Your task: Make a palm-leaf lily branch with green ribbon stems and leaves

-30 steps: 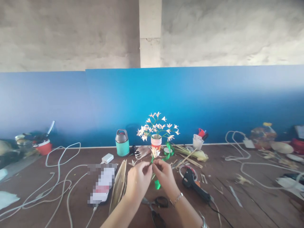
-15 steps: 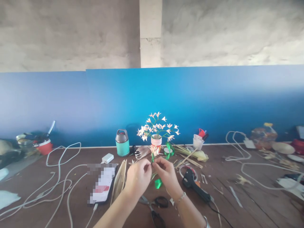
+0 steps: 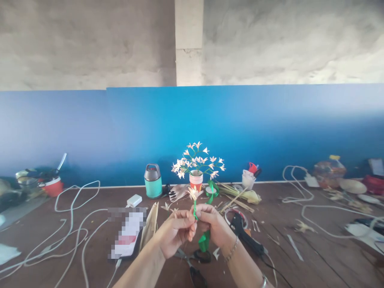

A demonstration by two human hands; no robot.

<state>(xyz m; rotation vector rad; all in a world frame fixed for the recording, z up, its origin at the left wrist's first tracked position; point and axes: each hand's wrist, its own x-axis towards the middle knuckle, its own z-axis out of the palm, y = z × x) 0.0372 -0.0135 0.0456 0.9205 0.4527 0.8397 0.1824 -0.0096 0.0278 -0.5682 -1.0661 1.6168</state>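
Note:
My left hand (image 3: 179, 228) is closed, thumb and finger pinching the green-wrapped stem of a pale handmade flower (image 3: 195, 194). The flower stands upright above my fingertips. My right hand (image 3: 212, 222) meets it from the other side, closed on green ribbon (image 3: 204, 242) at the stem; a loose length hangs below that hand. Just behind is a striped paper cup (image 3: 196, 180) holding branches of small pale flowers (image 3: 198, 160). A green ribbon roll (image 3: 212, 191) lies right of the cup. Black-handled scissors (image 3: 198, 276) rest below my hands.
A phone (image 3: 129, 236) with a charging cable lies left, beside dried husks (image 3: 150, 222). A teal flask (image 3: 153, 186) stands behind. To the right are a black glue gun (image 3: 247, 238), husk strips (image 3: 246, 193) and a white cup (image 3: 248, 180) of tools. White cables loop on both sides.
Both hands have turned, so more of the fingers and the green-wrapped stem shows. The flower stands straighter, and the loose ribbon hangs longer below my right hand.

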